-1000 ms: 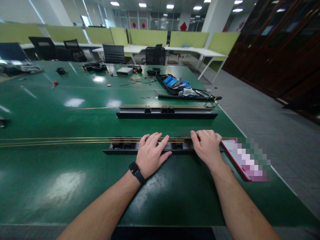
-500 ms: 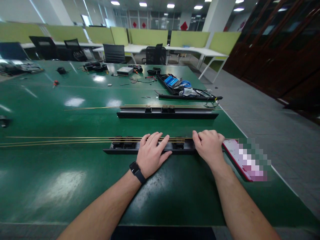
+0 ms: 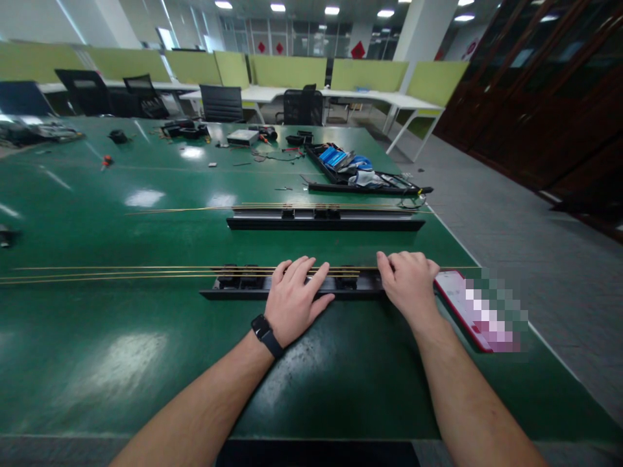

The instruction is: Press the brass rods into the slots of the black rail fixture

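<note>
A long black rail (image 3: 304, 295) with dark blocks mounted in it lies crosswise on the green table in front of me. Several thin brass-coloured rods (image 3: 121, 275) run along its top and stick out far to the left. My left hand (image 3: 294, 295), a watch on its wrist, rests over the rods and the rail's middle with its fingers spread. At the rail's right end, my right hand (image 3: 409, 279) is closed around one thin rod, whose tip (image 3: 460, 267) shows beyond the hand. The right fingertips are partly hidden.
Beside my right hand lies a phone (image 3: 455, 295) in a red case, partly pixelated. A second black rail (image 3: 326, 224) with rods lies farther back. Behind it are a black tray (image 3: 324, 165) holding blue items, and scattered parts. The table's right edge runs diagonally.
The rod in my right hand has slid slightly to the right, with more of its tip showing past the hand. My right hand has shifted a little rightward; my left hand stays nearly still.
</note>
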Available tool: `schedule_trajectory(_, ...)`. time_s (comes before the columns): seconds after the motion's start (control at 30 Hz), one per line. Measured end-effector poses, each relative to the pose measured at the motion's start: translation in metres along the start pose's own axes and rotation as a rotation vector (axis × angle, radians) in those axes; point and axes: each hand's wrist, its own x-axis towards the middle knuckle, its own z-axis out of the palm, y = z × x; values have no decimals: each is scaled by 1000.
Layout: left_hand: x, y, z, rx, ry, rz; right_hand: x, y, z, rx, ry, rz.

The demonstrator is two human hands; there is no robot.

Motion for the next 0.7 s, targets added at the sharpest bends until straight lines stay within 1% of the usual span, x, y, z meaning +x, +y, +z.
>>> schedule_trajectory(0.13,0,0,0,-3,6,4,-2,-5,-2,72,-31,-44)
schedule_trajectory(0.23,0,0,0,1,-2,4,-2,-7,-2,45,-49,-75)
schedule_trajectory(0.43,0,0,1,-2,1,3,-1,-1,1,-44,-13,-30)
schedule_trajectory(0.53,0,0,1,-5,5,1,-1,0,0,-7,-10,-6)
schedule_trajectory(0.63,0,0,1,-3,4,0,-2,-4,-2,60,-30,-34)
schedule_trajectory(0.7,0,0,1,1,2,0,-2,-5,-3,61,-43,-52)
